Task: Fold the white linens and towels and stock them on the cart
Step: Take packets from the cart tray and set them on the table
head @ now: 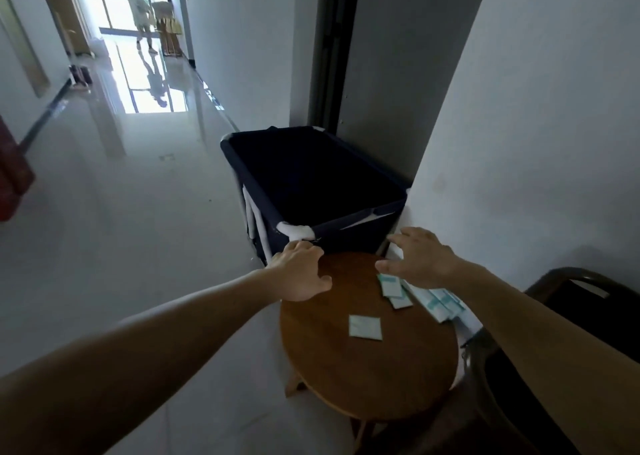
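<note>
1. The step in hand looks like getting hold of the laundry cart, not folding. No white linen or towel shows anywhere in the view, and the inside of the cart is too dark to tell whether anything lies in it.
2. The cart, a navy fabric bin on a pale frame, stands against the wall just beyond the round wooden table. Its near corner is wrapped in white padding.
3. The left hand is at that near corner, knuckles up and thumb out over the table edge. The fingertips are hidden behind the hand, so I cannot tell whether they clasp the rim or only rest against it.
4. The right hand hovers with fingers spread apart and holds nothing. It sits above the far right edge of the table, near the cart's near wall but not touching it.
5. Small white and teal sachets lie on the table, one alone and more heaped under the right wrist. A dark chair stands to the right.
6. The next move probably calls for the right hand to find the rim too, so both hands can shift or steady the cart. The table crowds the cart's near side, so a pull would risk knocking it and scattering the sachets.
7. The linens have yet to be found, so the task seems barely begun.
</note>
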Available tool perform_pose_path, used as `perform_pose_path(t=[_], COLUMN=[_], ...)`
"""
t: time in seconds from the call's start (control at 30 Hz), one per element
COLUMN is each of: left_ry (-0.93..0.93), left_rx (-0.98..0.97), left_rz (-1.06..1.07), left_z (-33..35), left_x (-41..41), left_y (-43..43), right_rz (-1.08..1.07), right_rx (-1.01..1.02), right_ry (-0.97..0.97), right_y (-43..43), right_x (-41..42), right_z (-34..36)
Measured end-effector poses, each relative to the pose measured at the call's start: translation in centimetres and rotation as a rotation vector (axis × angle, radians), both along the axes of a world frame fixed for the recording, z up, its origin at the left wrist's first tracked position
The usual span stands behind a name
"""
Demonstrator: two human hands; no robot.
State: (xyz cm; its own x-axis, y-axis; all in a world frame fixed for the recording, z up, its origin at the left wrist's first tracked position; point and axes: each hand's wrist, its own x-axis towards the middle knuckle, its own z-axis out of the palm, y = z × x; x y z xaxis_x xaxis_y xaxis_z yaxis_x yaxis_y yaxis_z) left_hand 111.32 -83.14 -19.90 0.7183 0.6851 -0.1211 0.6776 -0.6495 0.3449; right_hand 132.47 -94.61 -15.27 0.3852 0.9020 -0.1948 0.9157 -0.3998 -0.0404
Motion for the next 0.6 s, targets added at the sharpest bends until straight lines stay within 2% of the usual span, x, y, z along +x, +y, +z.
perform_pose_path(t=[0.37,0.6], left_ry=[0.151,0.292], left_rx=[-0.143,-0.219], left_rz=[-0.087,-0.283], left_z=[-5.7,-12.0], left_x=[10.2,17.7], left_y=[9.7,16.0], right_rz=[-0.130,-0.437], right_rx=[-0.226,-0.277], right_ry=[0.194,0.422], right_y=[11.0,13.5], right_x=[8.9,12.3], right_z=[-7.6,-16.3])
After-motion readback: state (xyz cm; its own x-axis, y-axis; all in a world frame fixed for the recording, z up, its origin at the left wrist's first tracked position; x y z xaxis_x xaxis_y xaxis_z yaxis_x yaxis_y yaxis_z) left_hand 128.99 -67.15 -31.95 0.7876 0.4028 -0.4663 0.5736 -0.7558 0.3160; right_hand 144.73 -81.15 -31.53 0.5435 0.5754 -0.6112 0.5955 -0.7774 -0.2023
